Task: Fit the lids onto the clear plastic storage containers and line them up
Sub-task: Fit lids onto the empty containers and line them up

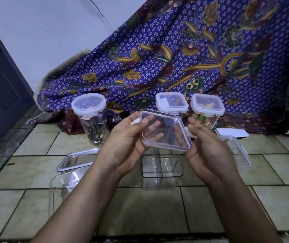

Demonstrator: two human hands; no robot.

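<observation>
Both hands, left [128, 137] and right [208, 149], held a square clear plastic lid [166, 132] above an open clear square container [161, 165] on the floor; next, lowering and aligning corners.

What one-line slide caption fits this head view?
Both hands hold a clear square lid above an open container; three lidded containers behind.

Clear, glossy plastic lid [165, 130] and containers [160, 170] — smooth glazed floor tiles [140, 213] — patterned cloth [175, 58] behind.
</observation>
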